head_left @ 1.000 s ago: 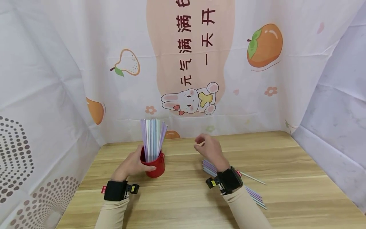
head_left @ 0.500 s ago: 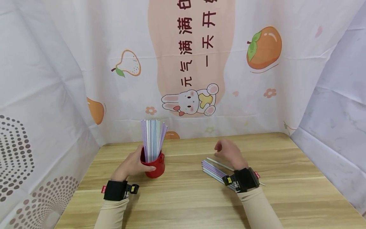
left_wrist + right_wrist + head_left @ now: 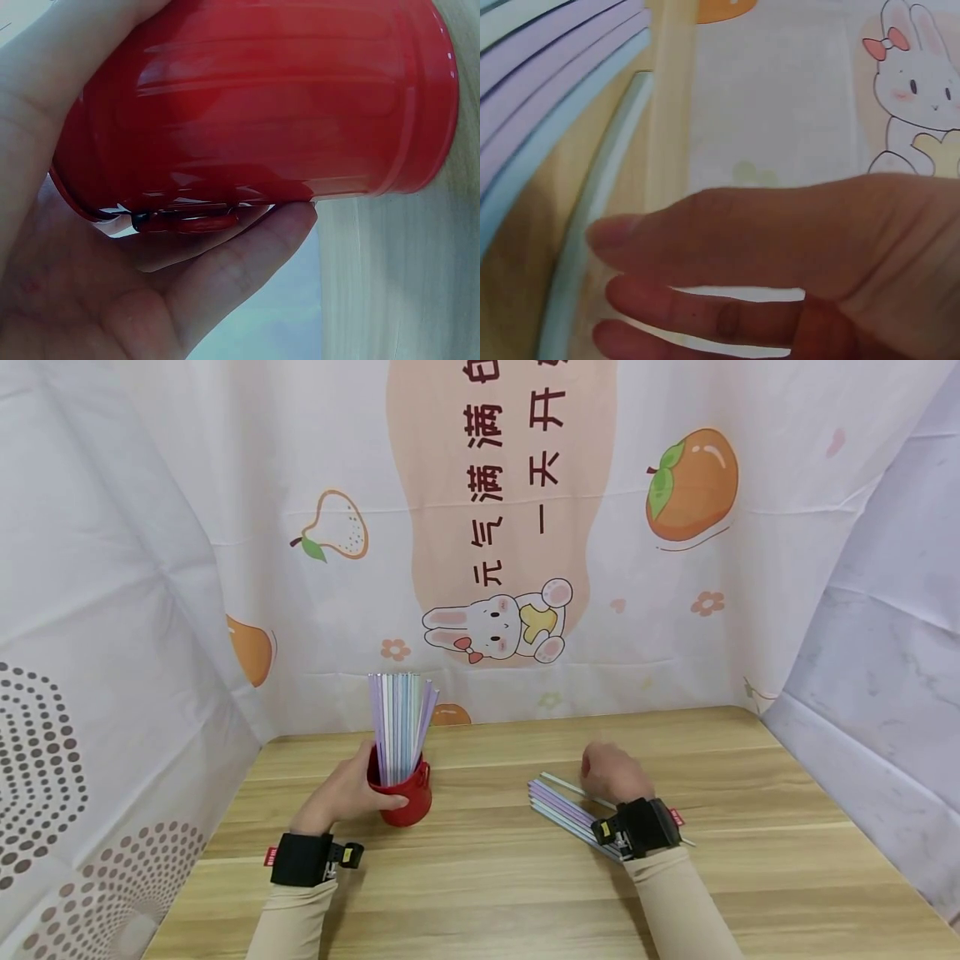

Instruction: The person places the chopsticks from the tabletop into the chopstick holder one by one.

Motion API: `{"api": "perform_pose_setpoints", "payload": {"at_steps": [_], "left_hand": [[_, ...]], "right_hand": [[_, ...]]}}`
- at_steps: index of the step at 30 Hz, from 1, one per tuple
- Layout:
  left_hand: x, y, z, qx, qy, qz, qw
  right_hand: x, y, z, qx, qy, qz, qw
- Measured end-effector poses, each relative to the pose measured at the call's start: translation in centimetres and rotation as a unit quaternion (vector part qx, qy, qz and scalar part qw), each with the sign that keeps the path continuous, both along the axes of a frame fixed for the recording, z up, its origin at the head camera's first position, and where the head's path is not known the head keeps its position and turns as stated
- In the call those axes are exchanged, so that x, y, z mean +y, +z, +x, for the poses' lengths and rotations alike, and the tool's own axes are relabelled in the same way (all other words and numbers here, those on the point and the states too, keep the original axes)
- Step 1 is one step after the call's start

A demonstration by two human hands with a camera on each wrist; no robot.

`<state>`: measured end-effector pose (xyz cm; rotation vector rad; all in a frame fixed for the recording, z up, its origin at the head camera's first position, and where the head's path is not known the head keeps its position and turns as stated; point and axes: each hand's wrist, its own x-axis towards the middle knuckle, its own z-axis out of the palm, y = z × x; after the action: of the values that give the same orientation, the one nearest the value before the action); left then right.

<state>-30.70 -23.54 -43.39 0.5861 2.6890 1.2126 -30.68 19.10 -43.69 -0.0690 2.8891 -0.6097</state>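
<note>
My left hand grips a small red metal bucket, thumb across its front. In the left wrist view the fingers wrap the red bucket wall beside its small side loop. Upright in it stand many drinking straws in purple, white, blue and green. My right hand is low over a single pale green straw on the table. In the right wrist view, thumb and fingers are fairly straight and apart, their tips beside the green straw; the thumb tip overlaps it.
A loose bundle of purple and blue straws lies just left of the right wrist, partly hidden by the wrist camera. The wooden table ends at a printed white curtain behind. Pale cloth hangs at the right side.
My right hand has moved right and down from above the bundle to the single green straw, which lies unmoved. The left hand and bucket have stayed in place.
</note>
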Motion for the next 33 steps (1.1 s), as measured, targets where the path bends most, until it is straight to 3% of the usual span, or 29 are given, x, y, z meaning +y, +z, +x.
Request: {"api": "perform_pose_setpoints", "payload": {"at_steps": [9,26,33], "left_hand": [[0.0,0.0,-0.1,0.004,0.006,-0.013,0.9999],[0.1,-0.2,0.1,0.007,0.009,-0.02,0.9997],[0.0,-0.1,0.0,0.009,0.006,-0.015,0.9998]], "right_hand": [[0.0,-1.0,-0.6,-0.021,0.013,0.032,0.999],[0.6,-1.9,-1.3,-0.011,0.029,0.014,0.999],[0.8,-1.1,-1.2,-0.016,0.033,0.006,0.999]]}}
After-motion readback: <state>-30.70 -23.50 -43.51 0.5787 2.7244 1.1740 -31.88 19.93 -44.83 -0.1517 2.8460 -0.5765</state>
